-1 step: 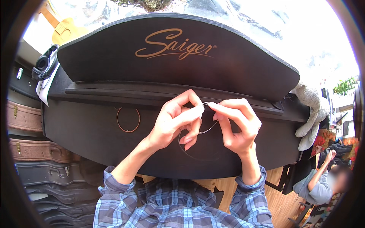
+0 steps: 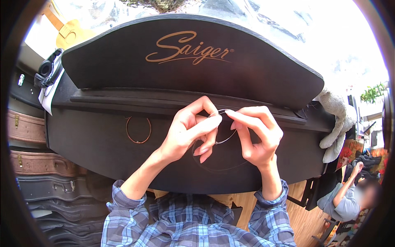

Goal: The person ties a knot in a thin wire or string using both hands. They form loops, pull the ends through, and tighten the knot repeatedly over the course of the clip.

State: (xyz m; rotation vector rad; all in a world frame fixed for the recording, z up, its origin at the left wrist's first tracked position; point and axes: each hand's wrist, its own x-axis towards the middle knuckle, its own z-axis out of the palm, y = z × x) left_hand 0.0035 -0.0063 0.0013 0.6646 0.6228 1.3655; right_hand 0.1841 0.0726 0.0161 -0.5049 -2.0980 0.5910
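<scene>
Thin silvery wire, curved in a loose loop, pinched near twelve o'clock in both hands, small bright bead on it, faint strand sagging toward six o'clock

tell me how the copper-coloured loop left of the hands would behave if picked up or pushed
The copper-coloured loop looks thin, so it is probably very light. Its round shape suggests springy rather than floppy. Lying flat on the black table, it would likely slide, not roll.

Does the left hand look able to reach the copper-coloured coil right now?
Probably yes: nothing covers the coil, lying left of the left hand, though that hand is holding the silvery string.
</scene>
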